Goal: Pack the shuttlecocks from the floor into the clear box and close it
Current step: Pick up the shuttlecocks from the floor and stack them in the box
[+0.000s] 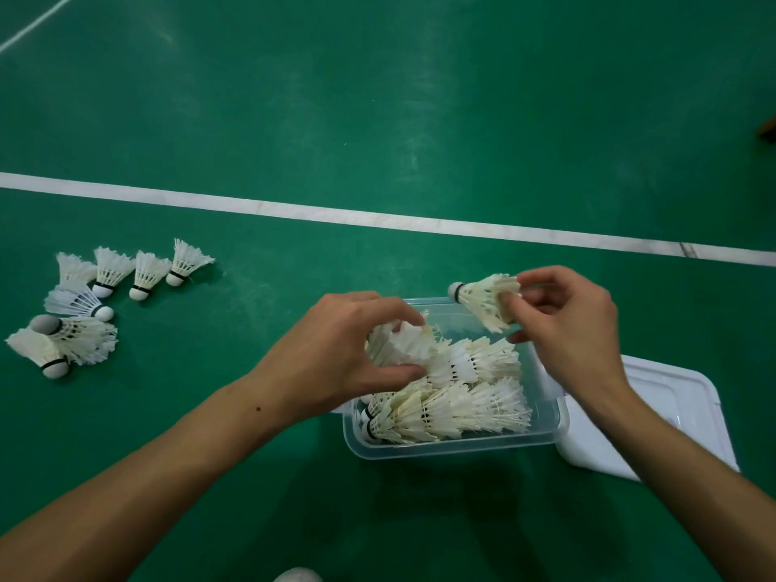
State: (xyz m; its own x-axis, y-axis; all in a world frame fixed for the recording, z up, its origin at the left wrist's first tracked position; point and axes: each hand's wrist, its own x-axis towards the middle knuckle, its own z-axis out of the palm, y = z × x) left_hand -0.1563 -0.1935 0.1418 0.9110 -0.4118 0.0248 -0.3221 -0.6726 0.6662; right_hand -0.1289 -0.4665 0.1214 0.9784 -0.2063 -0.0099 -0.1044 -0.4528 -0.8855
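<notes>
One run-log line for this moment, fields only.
left hand: gripping shuttlecock over clear box | right hand: pinching shuttlecock | lid: off, beside box | floor shuttlecocks: remaining

No readable text

No letters, numbers, brands or signs are being shown legibly on the shuttlecocks (485, 302), the clear box (453, 445), its lid (667, 396) or the floor (378, 98).

The right hand (567, 325) pinches a shuttlecock (483, 300) above the clear box (453, 447); the left hand (336, 363) grips another (403, 346) inside it. Loose shuttlecocks (84, 304) lie far left of its fingers (399, 373).
</notes>
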